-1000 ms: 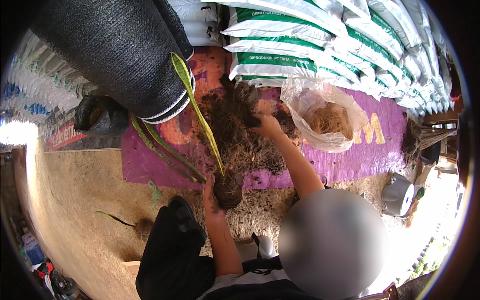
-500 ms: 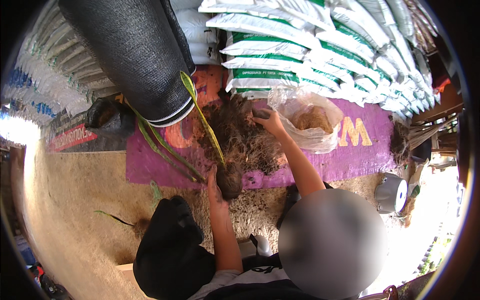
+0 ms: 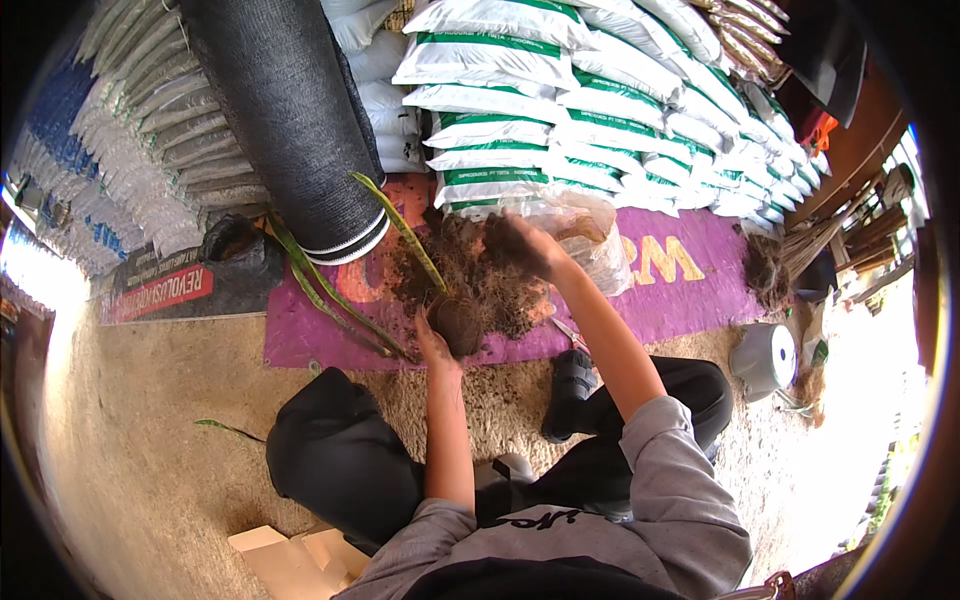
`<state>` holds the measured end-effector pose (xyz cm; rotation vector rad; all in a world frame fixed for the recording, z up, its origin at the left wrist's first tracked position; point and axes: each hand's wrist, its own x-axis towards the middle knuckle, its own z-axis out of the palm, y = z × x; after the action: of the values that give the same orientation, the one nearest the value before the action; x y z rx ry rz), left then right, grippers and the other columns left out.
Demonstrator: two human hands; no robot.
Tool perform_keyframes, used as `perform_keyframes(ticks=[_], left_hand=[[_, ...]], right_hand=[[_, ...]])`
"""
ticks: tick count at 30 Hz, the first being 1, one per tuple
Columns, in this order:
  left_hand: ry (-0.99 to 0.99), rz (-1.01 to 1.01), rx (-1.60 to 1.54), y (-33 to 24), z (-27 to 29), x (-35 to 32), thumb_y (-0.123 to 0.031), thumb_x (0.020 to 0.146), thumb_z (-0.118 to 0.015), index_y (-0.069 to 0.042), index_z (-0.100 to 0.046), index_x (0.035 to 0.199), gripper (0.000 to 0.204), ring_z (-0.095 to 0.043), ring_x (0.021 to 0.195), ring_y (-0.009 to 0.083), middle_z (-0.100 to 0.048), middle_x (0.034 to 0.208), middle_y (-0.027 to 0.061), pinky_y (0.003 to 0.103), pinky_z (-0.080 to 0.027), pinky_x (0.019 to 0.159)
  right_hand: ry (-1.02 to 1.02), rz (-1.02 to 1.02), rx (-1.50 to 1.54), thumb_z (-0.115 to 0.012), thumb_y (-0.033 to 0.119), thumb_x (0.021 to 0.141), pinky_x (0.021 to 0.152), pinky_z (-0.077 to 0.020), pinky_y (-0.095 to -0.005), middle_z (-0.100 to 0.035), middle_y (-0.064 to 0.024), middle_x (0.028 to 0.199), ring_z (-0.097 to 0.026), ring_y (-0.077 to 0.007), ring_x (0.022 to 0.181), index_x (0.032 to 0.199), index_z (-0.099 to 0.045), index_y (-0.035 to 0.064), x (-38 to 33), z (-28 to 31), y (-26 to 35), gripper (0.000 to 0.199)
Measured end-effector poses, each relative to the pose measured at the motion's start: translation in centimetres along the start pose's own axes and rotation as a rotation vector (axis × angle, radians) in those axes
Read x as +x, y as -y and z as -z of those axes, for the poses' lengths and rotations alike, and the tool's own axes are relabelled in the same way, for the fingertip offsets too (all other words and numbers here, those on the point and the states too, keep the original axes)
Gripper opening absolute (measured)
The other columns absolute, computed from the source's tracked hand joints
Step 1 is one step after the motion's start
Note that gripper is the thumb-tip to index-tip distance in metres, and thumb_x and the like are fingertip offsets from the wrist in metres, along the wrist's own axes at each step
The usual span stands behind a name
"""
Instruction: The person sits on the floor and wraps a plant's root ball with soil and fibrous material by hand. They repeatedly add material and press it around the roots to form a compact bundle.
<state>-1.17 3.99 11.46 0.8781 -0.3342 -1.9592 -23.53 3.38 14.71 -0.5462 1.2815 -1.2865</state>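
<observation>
My left hand [image 3: 436, 345] is closed around the side of a round, brown root ball [image 3: 459, 325]. A long green leaf with yellow edges [image 3: 415, 245] rises from it. My right hand [image 3: 535, 247] is above a loose heap of dark soil and fibre [image 3: 510, 305], beside the root ball. A dark clump is against its palm and fingers, and its exact edges blend into the heap. Left of my left hand, more long striped leaves [image 3: 322, 298] lie across the purple banner.
A clear plastic bag [image 3: 612, 262] stands behind my right forearm. Scissors [image 3: 570, 334] lie by my right foot. A black mesh roll [image 3: 285, 130] leans at the back left before stacked white-and-green sacks [image 3: 495, 130]. A grey pot [image 3: 763, 360] stands right; cardboard [image 3: 285, 560] lies near left.
The view has shifted, so more of my legs and the cardboard shows. My right hand, earlier left of the plastic bag, now partly covers it. My left hand still holds the root ball.
</observation>
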Motion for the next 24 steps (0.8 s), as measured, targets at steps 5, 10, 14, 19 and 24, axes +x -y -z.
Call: perform_keyframes(ticks=[5, 10, 14, 19, 24], left_hand=[[0.004, 0.002, 0.058, 1.1, 0.0, -0.7, -0.042, 0.095, -0.036, -0.005, -0.055, 0.112, 0.045, -0.061, 0.091, 0.0242, -0.062, 0.101, 0.0092, 0.038, -0.05, 0.078], [0.14, -0.045, -0.025, 2.9, -1.8, -2.4, -0.045, 0.095, -0.032, -0.005, -0.048, 0.119, 0.05, -0.057, 0.099, 0.0244, -0.056, 0.11, 0.0093, 0.038, -0.048, 0.082], [0.174, -0.037, 0.058, 3.1, -1.5, -2.8, -0.047, 0.095, -0.03, -0.003, -0.045, 0.121, 0.053, -0.054, 0.102, 0.0256, -0.052, 0.114, 0.0109, 0.039, -0.047, 0.085], [0.209, -0.056, 0.097, 2.9, -1.1, -2.0, -0.046, 0.094, -0.032, -0.003, -0.046, 0.121, 0.053, -0.055, 0.103, 0.0236, -0.054, 0.114, 0.0117, 0.037, -0.049, 0.084], [0.205, -0.004, 0.085, 2.3, -3.1, -3.8, -0.044, 0.094, -0.032, -0.005, -0.046, 0.123, 0.05, -0.056, 0.104, 0.024, -0.054, 0.116, 0.0114, 0.037, -0.049, 0.086]], right_hand=[[-0.18, 0.224, -0.581, -0.054, 0.047, 0.086, 0.091, -0.044, -0.0355, -0.058, -0.0178, 0.115, -0.055, -0.0268, 0.106, 0.122, -0.051, -0.0014, -6.4, -5.3, 0.7, 0.06], [-0.236, 0.971, -1.182, -0.065, 0.024, 0.08, 0.094, -0.0407, -0.0409, -0.05, -0.0219, 0.116, -0.049, -0.0382, 0.108, 0.115, -0.053, -0.0017, -11.3, -9.3, -4.2, 0.045], [-0.34, 1.03, -1.205, -0.063, 0.023, 0.078, 0.096, -0.038, -0.0422, -0.045, -0.0198, 0.121, -0.045, -0.0367, 0.11, 0.117, -0.049, -0.0019, -12.9, -9.9, -5.4, 0.048], [-0.136, 0.879, -0.806, -0.06, 0.02, 0.08, 0.099, -0.0355, -0.0416, -0.045, -0.0222, 0.124, -0.043, -0.0386, 0.116, 0.122, -0.048, -0.001, -13.6, -9.0, -4.3, 0.049], [-0.289, 0.892, -0.666, -0.056, 0.016, 0.083, 0.096, -0.0374, -0.0371, -0.049, -0.0202, 0.12, -0.048, -0.0318, 0.114, 0.123, -0.046, -0.001, -13.4, -8.2, -4.1, 0.044]])
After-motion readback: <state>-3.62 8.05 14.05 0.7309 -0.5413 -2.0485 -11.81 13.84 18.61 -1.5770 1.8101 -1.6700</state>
